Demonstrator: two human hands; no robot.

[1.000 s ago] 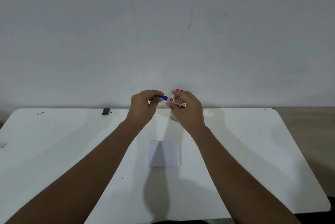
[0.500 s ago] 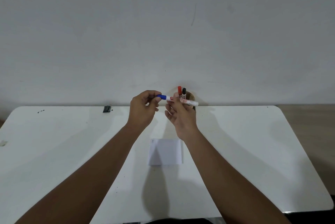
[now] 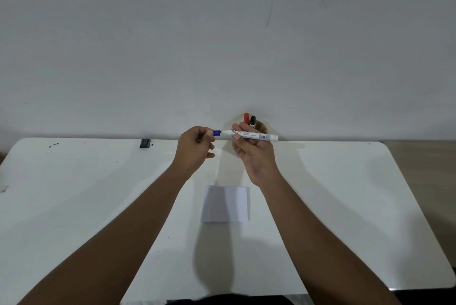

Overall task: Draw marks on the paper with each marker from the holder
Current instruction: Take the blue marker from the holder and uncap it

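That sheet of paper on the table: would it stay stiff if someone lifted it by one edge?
Probably not. The paper looks thin and lies flat on the table, so it would likely droop. Seemingly light, with nothing weighing it down, it may slide when pushed.

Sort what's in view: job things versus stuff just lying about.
Job: blue marker held by both hands, left hand on its cap end, right hand on its barrel; paper; red marker and black marker in the holder.

Lying about: small black object; dark specks on the table.
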